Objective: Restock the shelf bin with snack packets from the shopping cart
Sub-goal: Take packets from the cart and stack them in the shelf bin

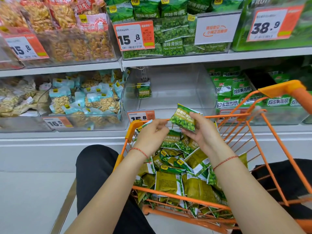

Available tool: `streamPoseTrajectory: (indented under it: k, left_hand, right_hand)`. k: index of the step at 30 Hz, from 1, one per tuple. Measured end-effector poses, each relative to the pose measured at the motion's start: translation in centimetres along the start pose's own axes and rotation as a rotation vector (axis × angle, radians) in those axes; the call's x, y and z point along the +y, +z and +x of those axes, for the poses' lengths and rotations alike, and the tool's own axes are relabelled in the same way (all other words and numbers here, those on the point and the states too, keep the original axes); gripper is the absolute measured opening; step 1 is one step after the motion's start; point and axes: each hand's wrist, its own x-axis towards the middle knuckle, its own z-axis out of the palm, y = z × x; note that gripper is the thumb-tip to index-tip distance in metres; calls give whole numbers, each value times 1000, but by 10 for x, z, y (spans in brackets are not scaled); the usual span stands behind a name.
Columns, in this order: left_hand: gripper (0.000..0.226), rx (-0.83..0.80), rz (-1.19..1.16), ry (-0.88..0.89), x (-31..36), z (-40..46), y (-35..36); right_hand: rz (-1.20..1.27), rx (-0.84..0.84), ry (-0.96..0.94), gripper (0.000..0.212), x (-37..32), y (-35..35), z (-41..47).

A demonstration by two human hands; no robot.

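An orange wire shopping cart (253,149) holds a heap of several green pea snack packets (170,183). My right hand (200,130) grips one green packet (183,118) above the cart's far rim. My left hand (152,134) hovers beside it and holds another packet (143,126), mostly hidden under the fingers. Straight ahead on the lower shelf stands a clear plastic bin (194,85), almost bare, with a small stack of green packets (143,91) at its back left.
Neighbouring clear bins hold peanut packets (87,100) on the left and green vegetable-crisp packets (236,92) on the right. The upper shelf carries more pea packets and price tags (135,35). My dark-trousered knees flank the cart on the pale floor.
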Motion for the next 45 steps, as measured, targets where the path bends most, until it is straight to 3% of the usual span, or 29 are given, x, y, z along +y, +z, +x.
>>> streamPoseTrajectory:
  k: [3,5,7,10,13,15,19,24,27,33,37,40,45]
  left_hand:
    - [38,-509,154,45,-4,-14,-1]
    - [42,-663,322,120,-10,-17,4]
    - [35,-623,388,165,-14,-15,8]
    - [12,-554,262,157,-19,-9,8]
    - [23,-427,177,212,-18,-7,-3]
    - [29,-286,40,212,-12,-5,-15]
    - [33,-25,-311,47,4,7,-40]
    - [32,119,-273,-3,16,18,-26]
    - [31,208,-236,-8,11,23,-19]
    - [16,243,-229,3,11,21,-9]
    - [12,147,-380,16,17,12,-10]
    - [15,-10,-402,155,18,8,-11]
    - [13,83,-344,243,10,15,-12]
  right_hand:
    - [89,105,17,9,-5,-6,1]
    - [125,97,30,9,-6,-9,1]
    - [98,60,51,21,-5,-10,2]
    - [44,75,31,78,-1,-12,5]
    - [2,78,9,90,2,-13,9]
    - [-34,67,-1,85,3,-13,9]
    - [-192,-48,-51,43,6,-5,3]
    - [-174,-167,-83,14,11,6,-4]
    - [-149,-173,-83,25,12,6,-5]
    - [-401,-168,-223,40,16,6,-5]
    - [-386,-168,-247,35,16,6,-5]
    - [-419,-186,-254,32,15,6,-6]
    - [-381,-240,-269,45,15,14,-4]
